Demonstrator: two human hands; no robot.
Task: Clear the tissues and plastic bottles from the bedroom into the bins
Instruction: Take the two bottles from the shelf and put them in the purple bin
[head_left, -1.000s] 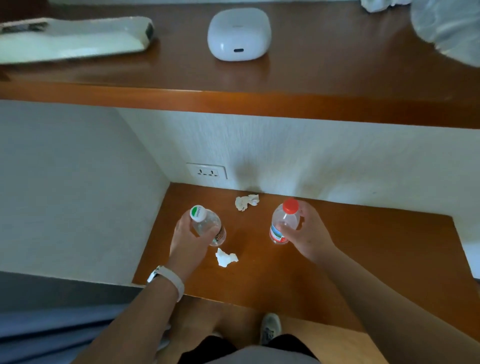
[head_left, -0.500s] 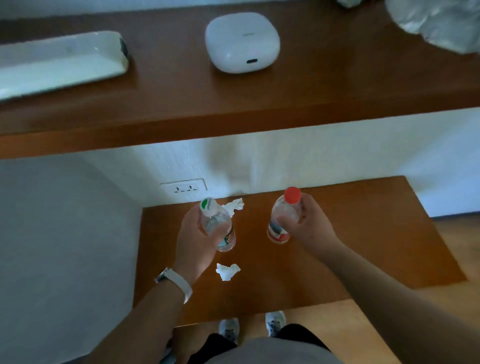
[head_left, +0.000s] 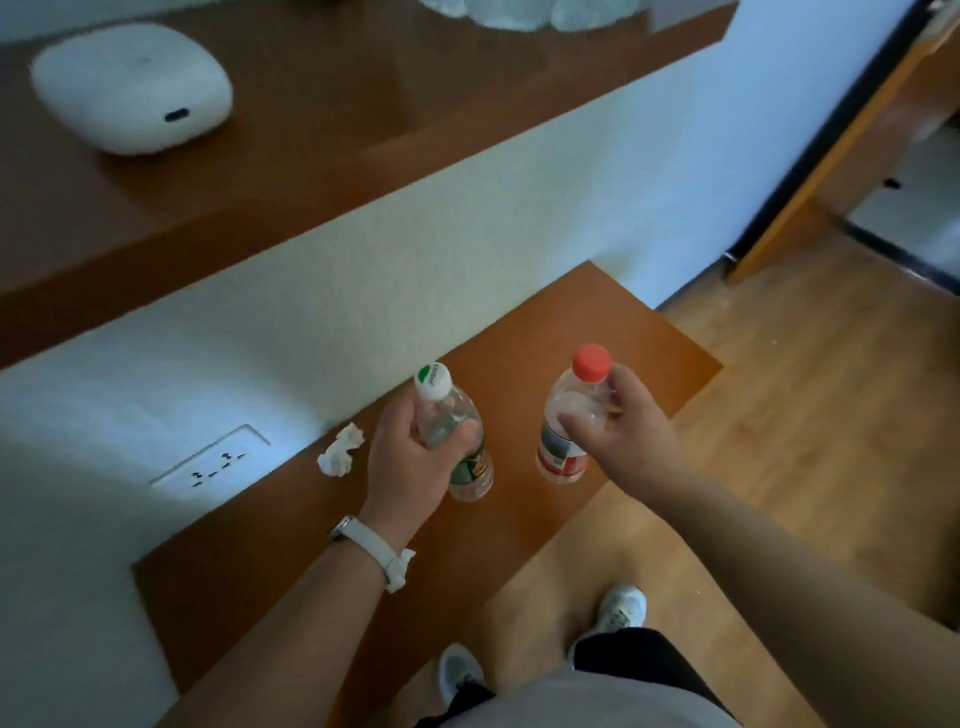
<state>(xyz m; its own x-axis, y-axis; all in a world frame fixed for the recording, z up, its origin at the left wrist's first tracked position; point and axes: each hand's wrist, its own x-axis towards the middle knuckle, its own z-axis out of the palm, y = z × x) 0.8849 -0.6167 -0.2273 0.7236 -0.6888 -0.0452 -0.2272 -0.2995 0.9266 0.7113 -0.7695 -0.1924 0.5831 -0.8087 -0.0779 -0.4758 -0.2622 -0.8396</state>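
Left hand (head_left: 410, 457) wraps its fingers round the middle of a green-capped bottle (head_left: 470, 470), while the right hand (head_left: 618, 431) grips a red-capped bottle (head_left: 563, 447) by its shoulder, both held clear above the low wooden table (head_left: 571, 332). Each bottle stands near upright, long axis vertical and cap uppermost, the green cap leaning slightly towards the table's left end and the red cap towards its right. Fingers hide much of both clear bodies, and whether either holds liquid is hard to make out. One crumpled tissue (head_left: 340, 451) lies at the table's back edge by the wall, left of the green-capped bottle. A white scrap (head_left: 400, 569) shows over the table's front, mostly covered by the left wrist with its white band (head_left: 363, 540).
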